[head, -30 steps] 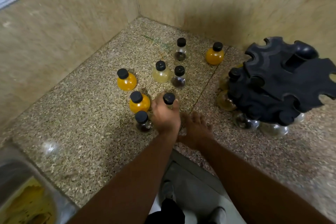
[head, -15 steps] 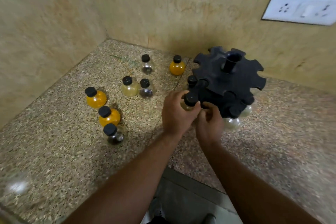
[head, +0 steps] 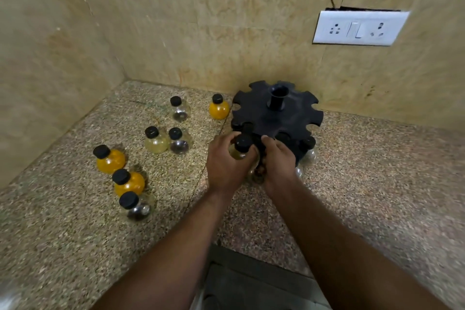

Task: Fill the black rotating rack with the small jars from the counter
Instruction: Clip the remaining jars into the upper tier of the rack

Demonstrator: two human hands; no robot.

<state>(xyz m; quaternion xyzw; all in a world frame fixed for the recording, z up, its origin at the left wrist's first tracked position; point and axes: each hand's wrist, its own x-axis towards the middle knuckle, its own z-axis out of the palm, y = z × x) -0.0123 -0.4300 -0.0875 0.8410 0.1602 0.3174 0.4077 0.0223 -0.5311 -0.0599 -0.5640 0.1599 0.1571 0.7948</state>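
Observation:
The black rotating rack [head: 276, 118] stands on the speckled counter [head: 364, 184] near the back wall, with several jars hanging in its lower tier. My left hand [head: 226, 166] is shut on a small pale-yellow jar with a black cap [head: 242, 145], held against the rack's near-left edge. My right hand [head: 278, 158] grips the rack's lower front edge right beside that jar. Several loose jars stand on the counter to the left: orange ones [head: 109, 160] [head: 128, 182] [head: 219, 107], a pale one [head: 155, 140] and clear ones with dark contents [head: 178, 141] [head: 179, 109] [head: 136, 206].
Two tiled walls meet in a corner behind the jars. A white socket plate [head: 358, 28] with a wire above it sits on the back wall, right of the rack. The counter's front edge [head: 251, 254] runs just below my forearms.
My left hand has lifted the pale jar off the counter and carried it right to the rack. My right hand left the counter and took hold of the rack. My view swung right.

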